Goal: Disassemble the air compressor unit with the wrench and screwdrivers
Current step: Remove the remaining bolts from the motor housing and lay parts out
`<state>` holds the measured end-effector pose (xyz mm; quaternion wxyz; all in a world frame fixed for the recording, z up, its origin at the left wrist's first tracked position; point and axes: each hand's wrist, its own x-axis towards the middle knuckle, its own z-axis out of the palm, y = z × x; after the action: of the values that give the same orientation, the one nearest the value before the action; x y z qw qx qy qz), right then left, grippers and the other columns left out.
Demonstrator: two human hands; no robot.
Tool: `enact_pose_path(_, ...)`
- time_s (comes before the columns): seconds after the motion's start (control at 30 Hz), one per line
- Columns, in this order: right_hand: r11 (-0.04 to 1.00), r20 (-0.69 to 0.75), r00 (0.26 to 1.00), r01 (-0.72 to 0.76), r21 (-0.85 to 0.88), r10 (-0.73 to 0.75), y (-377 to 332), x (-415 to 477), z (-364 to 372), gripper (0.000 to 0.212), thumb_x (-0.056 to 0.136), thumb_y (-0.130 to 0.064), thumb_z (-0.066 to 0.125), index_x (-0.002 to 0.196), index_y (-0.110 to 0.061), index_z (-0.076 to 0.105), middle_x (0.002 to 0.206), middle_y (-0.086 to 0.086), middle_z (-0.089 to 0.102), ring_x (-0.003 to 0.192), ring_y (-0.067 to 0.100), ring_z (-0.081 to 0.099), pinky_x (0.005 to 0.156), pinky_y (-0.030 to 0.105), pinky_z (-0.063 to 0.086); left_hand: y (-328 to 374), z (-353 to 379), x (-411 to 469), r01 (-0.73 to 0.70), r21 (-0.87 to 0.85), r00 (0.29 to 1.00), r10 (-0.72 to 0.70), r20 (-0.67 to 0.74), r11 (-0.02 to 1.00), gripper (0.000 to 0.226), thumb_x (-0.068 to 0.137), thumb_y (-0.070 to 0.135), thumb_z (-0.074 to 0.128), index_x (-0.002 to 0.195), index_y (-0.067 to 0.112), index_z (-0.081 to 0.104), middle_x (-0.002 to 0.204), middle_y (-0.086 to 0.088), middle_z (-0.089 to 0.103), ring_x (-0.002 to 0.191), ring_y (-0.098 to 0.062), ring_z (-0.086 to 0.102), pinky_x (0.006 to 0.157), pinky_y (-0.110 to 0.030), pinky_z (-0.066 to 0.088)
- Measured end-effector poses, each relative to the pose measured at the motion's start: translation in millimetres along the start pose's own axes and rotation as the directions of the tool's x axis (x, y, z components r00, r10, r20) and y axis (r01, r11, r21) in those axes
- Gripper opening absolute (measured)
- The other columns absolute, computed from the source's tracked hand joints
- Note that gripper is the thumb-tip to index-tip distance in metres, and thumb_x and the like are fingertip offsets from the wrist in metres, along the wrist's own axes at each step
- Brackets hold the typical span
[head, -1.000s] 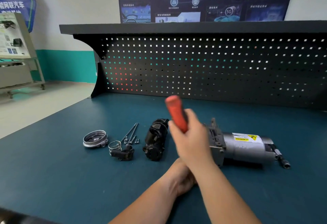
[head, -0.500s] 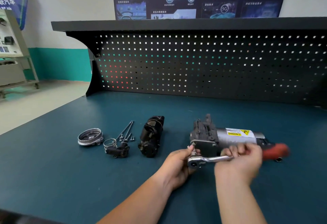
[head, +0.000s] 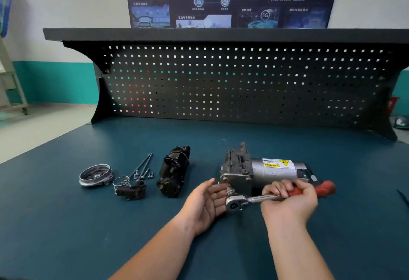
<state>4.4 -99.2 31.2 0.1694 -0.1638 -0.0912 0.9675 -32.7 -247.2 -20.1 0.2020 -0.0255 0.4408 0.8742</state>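
I'm easing my left hand (head: 205,202) off the wrench (head: 259,198) head, fingers opening just beside it, while my right hand (head: 290,200) is still gripping the handle after the swing, with the air compressor (head: 272,171) lying just beyond my fingertips and its bolt probably loosening.

Both bare forearms are extended forward from the lower edge; the left hand (head: 205,202) is held open, palm turned inward, fingers straight beside the head of the wrench (head: 257,198); the right hand (head: 290,201) is curled round its handle, knuckles up.
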Motion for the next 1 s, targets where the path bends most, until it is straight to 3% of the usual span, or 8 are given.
enact_pose_path(0.17,0.998,0.036,0.999,0.018,-0.066,-0.015,-22,-2,-14,0.017,0.055,-0.014,0.049,0.057,-0.019,0.033,0.046,-0.009,0.030,0.035,0.008,0.025,0.036,0.014,0.022,-1,1,-2,0.028,0.011,1.000,-0.028,0.006,1.000,0.044,0.097,0.030,0.036,0.099,-0.005,0.062,0.092,-0.019,0.071,0.082,-0.026,0.070,0.067,-0.029,0.058)
enact_pose_path(0.3,0.931,0.108,0.994,0.050,-0.361,-0.012,-72,8,-23,0.021,0.080,-0.012,0.051,0.067,-0.020,0.036,0.046,-0.010,0.035,0.031,0.003,0.026,0.032,0.012,0.020,-11,12,-16,-0.009,0.275,1.000,0.010,0.000,0.961,0.029,0.095,0.015,0.038,0.088,0.000,0.063,0.072,-0.011,0.069,0.066,-0.020,0.070,0.055,-0.023,0.054)
enact_pose_path(0.4,0.732,0.183,0.982,0.093,-0.674,0.043,-105,20,-20,0.018,0.095,-0.020,0.054,0.079,-0.020,0.046,0.052,-0.006,0.044,0.035,0.002,0.032,0.031,0.012,0.022,-36,47,-21,-0.095,0.635,0.993,0.028,0.114,0.767,0.019,0.095,0.005,0.043,0.086,0.010,0.059,0.070,-0.002,0.065,0.061,-0.011,0.066,0.054,-0.018,0.050)
enact_pose_path(0.5,0.548,0.155,0.983,0.074,-0.833,0.102,-119,39,-14,0.015,0.095,-0.021,0.056,0.084,-0.016,0.046,0.059,-0.001,0.044,0.038,0.004,0.039,0.030,0.013,0.024,-74,96,-16,-0.204,0.731,0.950,-0.050,0.310,0.651,0.005,0.097,0.018,0.049,0.096,0.020,0.054,0.081,0.002,0.060,0.068,-0.004,0.062,0.061,-0.018,0.049)
enact_pose_path(0.67,0.469,0.042,0.998,0.062,-0.881,-0.053,-139,89,-14,0.022,0.096,-0.015,0.054,0.078,-0.012,0.042,0.062,0.002,0.035,0.046,0.009,0.037,0.030,0.013,0.028,-120,151,2,-0.360,0.841,0.931,0.096,0.352,0.403,0.038,0.081,0.026,0.069,0.115,0.016,0.054,0.105,0.000,0.062,0.098,-0.015,0.061,0.091,-0.027,0.046)
enact_pose_path(0.87,-0.285,0.235,0.911,0.139,-0.949,-0.340,-164,132,-39,0.031,0.095,-0.027,0.054,0.104,0.003,0.056,0.080,0.013,0.054,0.069,0.024,0.049,0.057,0.031,0.034,-143,169,20,-0.382,0.907,0.886,0.209,0.414,-0.179,0.040,0.085,0.034,0.060,0.118,0.013,0.052,0.116,-0.013,0.051,0.111,-0.033,0.047,0.086,-0.039,0.030)
enact_pose_path(0.93,-0.479,0.270,0.913,0.098,-0.873,-0.305,-167,140,-41,0.037,0.095,-0.033,0.053,0.103,0.002,0.060,0.095,0.021,0.060,0.086,0.032,0.053,0.066,0.031,0.035,-142,174,21,-0.380,0.891,0.879,0.204,0.432,-0.248,0.041,0.086,0.037,0.061,0.114,0.008,0.053,0.113,-0.016,0.053,0.107,-0.035,0.049,0.080,-0.039,0.028)
enact_pose_path(1.0,-0.630,0.246,0.940,0.044,-0.775,-0.238,-169,147,-42,0.041,0.094,-0.037,0.054,0.101,0.003,0.062,0.101,0.022,0.063,0.098,0.034,0.056,0.070,0.030,0.036,-140,178,21,-0.391,0.902,0.888,0.182,0.422,-0.183,0.045,0.085,0.036,0.064,0.114,0.004,0.054,0.112,-0.019,0.053,0.105,-0.036,0.049,0.085,-0.041,0.035)
